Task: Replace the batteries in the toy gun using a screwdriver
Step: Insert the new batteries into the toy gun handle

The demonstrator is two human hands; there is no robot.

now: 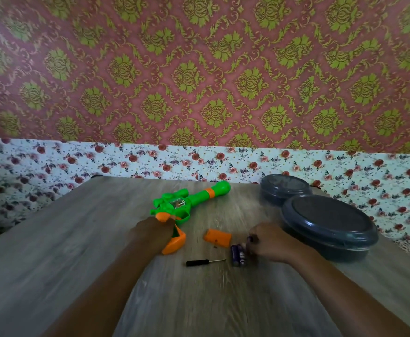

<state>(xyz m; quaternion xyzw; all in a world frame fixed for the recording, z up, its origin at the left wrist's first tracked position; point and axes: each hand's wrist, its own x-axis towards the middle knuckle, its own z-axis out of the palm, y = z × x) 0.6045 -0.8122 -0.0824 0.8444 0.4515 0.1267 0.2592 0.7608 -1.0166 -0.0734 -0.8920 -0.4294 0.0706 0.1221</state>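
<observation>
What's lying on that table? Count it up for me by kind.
Toy gun, gripped by the left hand: 1
Orange battery cover: 1
Screwdriver: 1
Batteries: 3, that is 2 lying together and 1 in the right hand; any more would be hidden
Dark lidded containers: 2, one near, one far
Total: 8

home | damask wallpaper point(199, 69) | floral bedsheet point(53, 164) | wooden table point(77, 239)

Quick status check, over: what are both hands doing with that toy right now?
Left hand holds toy gun by its orange grip. Right hand pinches a battery; two more batteries beside it. Cover off, screwdriver idle on table. Nothing blocking.
</observation>
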